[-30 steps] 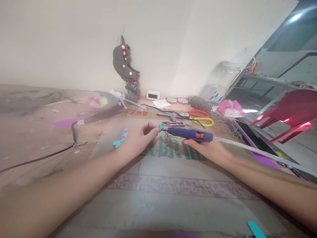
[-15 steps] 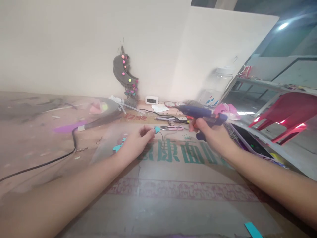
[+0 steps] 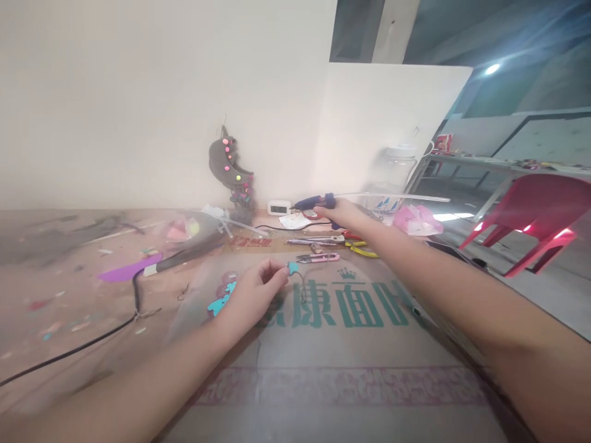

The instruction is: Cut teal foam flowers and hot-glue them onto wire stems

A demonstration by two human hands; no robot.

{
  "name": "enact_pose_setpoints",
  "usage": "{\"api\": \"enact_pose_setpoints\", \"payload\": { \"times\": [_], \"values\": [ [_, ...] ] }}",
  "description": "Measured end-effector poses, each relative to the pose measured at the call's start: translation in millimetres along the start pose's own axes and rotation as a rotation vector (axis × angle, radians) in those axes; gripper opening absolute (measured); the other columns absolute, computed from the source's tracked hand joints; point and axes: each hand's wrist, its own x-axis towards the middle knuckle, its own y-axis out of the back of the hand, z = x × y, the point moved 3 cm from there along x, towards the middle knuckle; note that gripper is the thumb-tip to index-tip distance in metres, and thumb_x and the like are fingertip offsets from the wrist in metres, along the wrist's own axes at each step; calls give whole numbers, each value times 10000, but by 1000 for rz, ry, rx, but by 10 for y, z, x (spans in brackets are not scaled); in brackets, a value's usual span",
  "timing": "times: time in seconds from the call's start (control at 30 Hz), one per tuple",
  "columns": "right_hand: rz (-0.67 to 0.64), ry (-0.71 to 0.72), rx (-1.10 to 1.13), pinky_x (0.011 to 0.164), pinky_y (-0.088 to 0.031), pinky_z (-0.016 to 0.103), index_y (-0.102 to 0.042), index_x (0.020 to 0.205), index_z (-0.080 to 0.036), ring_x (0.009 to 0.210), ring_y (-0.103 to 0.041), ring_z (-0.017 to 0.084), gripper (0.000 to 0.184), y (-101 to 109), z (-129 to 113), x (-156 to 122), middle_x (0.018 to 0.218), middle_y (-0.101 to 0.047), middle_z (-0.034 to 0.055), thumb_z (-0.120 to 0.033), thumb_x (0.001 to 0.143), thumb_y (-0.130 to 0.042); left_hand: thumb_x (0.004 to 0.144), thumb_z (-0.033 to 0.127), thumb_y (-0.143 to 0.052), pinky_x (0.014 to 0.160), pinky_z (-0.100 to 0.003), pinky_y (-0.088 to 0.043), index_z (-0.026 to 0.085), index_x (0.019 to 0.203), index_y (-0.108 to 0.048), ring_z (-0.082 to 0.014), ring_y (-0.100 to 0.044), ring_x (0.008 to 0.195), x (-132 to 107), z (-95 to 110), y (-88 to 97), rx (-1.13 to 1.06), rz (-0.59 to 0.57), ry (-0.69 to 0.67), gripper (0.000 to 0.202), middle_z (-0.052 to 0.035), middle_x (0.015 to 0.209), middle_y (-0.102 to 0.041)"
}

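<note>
My left hand pinches a small teal piece at its fingertips, with a thin dark cord trailing below it. Stretched toward the wall, my right hand grips a blue hot glue gun; a long clear glue stick juts from its back end. The gun's tip points left, close to a small white digital clock. Teal cut-out shapes lie left of my left hand. Pink-handled thread snips rest just beyond the held piece.
A dark crescent moon ornament with coloured dots leans on the wall. Yellow-handled pliers, a clear bottle and a pink plastic bag are at the right. A black cable and purple strip lie left. A red chair stands beyond.
My right hand has carried the glue gun forward and left, toward the back wall. My left hand keeps its pinch on the teal piece. The camera view has tilted upward.
</note>
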Motion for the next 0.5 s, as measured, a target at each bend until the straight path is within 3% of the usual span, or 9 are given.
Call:
{"api": "enact_pose_setpoints", "payload": {
  "times": [0.2,0.5],
  "values": [
    [-79,-24,-122,864,-574,415,-638,1200,-145,1019,-667,233,322,-335,299,450,1193,-665,89,-360,961,-627,882,482,-569,564,-240,-370,201,805,-560,-133,-501,644,12,-59,6,4,-12,24,291,15,716,-538],
    [-118,-21,-272,897,-566,447,-600,1266,-158,1070,-650,239,348,-262,505,473,1263,-628,101,-341,971,-616,870,482,-559,498,-211,-389,203,806,-555,-108,-488,559,17,-68,-6,16,3,45,286,29,691,-546]
  ]
}}
